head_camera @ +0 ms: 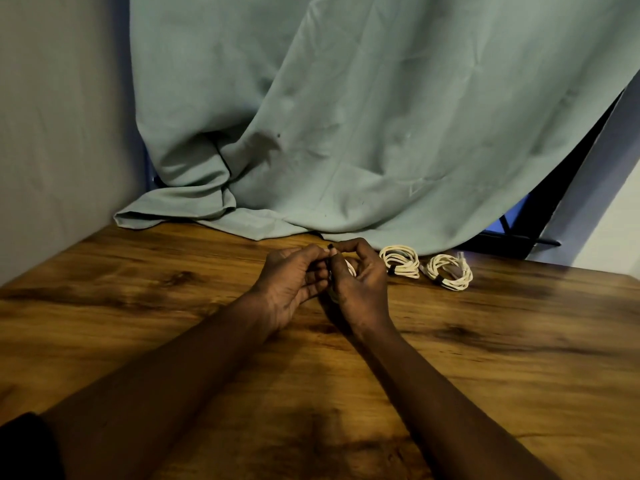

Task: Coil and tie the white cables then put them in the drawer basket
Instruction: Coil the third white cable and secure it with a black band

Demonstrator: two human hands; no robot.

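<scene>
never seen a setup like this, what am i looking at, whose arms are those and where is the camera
There is no machine here: these are a person's two bare arms. The single picture comes from a camera worn on the head, looking forward and down. The left hand and right hand meet over a wooden table and hold a white cable, mostly hidden between them. A small dark tip, perhaps a tie, shows at the top. To the right lie a tied coil and a second coil, each bound by a dark band. A green cloth hangs behind. No basket is in view.
</scene>
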